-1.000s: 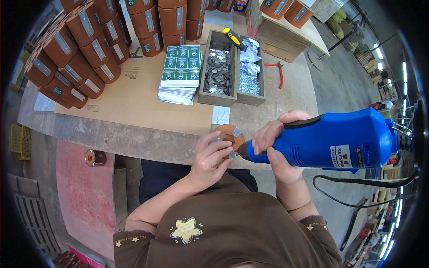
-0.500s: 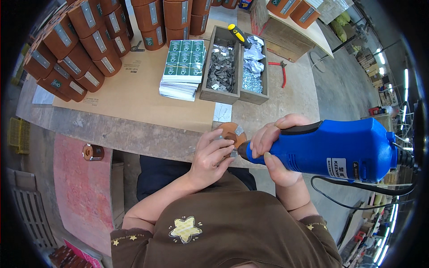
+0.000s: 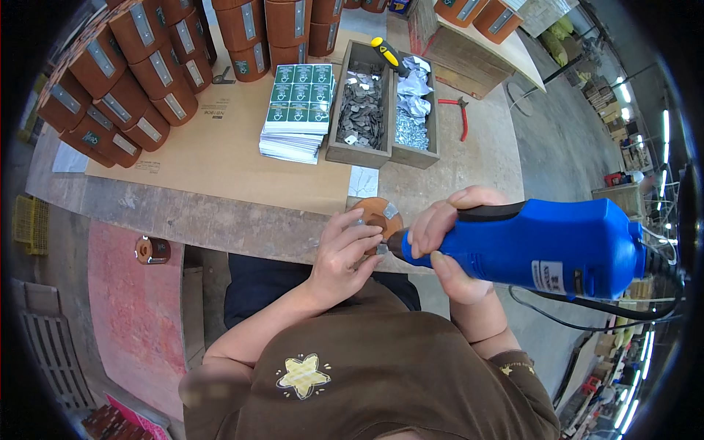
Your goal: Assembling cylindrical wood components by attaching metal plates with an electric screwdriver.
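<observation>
My right hand (image 3: 449, 238) grips a blue electric screwdriver (image 3: 543, 246), lying level with its nose pointing left. The nose meets a round brown piece (image 3: 383, 207) at the bench's front edge, which looks like the end of a wooden cylinder. Small silver metal tabs (image 3: 391, 210) sit on its rim. Curled over the piece's left side, the fingers of my left hand (image 3: 343, 253) close in beside the driver's tip. Those fingers hide the exact contact point and any screw there.
Brown cylinders (image 3: 154, 77) with metal strips are stacked at the back left. Behind my hands are a pile of green-and-white label sheets (image 3: 293, 132), a divided wooden box (image 3: 359, 154) of metal parts, a yellow-black screwdriver (image 3: 385, 51) and red-handled pliers (image 3: 463, 121). A cord trails right.
The screwdriver has shifted very slightly, its rear end tilting a little. Both hands keep nearly the same place and hold.
</observation>
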Demonstrator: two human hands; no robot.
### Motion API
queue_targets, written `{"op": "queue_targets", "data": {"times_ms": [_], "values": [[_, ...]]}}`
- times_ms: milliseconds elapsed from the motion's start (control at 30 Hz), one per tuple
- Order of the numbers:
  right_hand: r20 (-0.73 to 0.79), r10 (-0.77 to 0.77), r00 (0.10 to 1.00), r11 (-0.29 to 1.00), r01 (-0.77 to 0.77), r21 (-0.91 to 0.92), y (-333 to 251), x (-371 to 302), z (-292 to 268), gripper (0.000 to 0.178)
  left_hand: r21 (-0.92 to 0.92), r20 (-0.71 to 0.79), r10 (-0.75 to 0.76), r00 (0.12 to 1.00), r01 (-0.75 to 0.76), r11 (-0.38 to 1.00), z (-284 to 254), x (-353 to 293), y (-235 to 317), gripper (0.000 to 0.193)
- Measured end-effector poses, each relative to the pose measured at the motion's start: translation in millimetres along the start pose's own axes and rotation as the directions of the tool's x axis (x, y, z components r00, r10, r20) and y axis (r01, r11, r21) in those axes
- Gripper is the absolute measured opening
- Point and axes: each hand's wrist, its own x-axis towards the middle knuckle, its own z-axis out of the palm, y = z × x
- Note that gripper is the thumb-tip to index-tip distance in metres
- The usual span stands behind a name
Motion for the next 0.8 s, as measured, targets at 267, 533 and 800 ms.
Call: {"op": "queue_targets", "data": {"times_ms": [267,533,800], "values": [[-0.354,-0.098,0.930,0.966,0.175,0.192,-11.3,-7.9,-26.4,0.054,-0.009,0.040,-0.051,0.998,0.051,0.999,-0.7,1.5,4.6,0.027],[-0.386,-0.147,0.911,0.971,0.207,0.120,-11.6,-25.6,-37.2,0.054,0.009,0.056,-0.087,0.995,0.086,0.996,-2.6,4.5,14.0,0.028],[-0.417,-0.104,0.903,0.952,0.212,0.222,-13.3,-33.4,-41.0,0.054,0.224,0.106,0.029,0.994,-0.052,0.973,-3.7,-2.8,12.3,0.039]]}}
